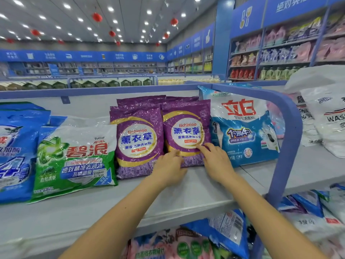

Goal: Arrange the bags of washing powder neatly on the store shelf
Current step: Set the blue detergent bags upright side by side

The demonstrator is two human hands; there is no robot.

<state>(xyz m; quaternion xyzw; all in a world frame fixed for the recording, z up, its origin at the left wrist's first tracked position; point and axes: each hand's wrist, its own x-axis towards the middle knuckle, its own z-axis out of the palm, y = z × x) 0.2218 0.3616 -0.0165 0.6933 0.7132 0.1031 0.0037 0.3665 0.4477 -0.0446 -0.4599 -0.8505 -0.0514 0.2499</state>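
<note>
Two purple bags of washing powder lean side by side on the grey shelf [196,186]. My left hand [169,167] touches the lower left corner of the right purple bag [186,128] with straight fingers. On that bag's lower front, my right hand [217,161] presses with its fingers spread. The left purple bag [137,141] stands untouched beside it, and more purple bags stand behind both. A green and white bag [74,157] lies to the left, next to a blue bag [16,152]. A blue and white bag [242,126] leans at the right.
A blue curved shelf divider [289,131] rises right of the blue and white bag, with white bags [324,118] beyond it. The lower shelf holds more bags [224,234]. Store aisles and stocked shelves fill the background.
</note>
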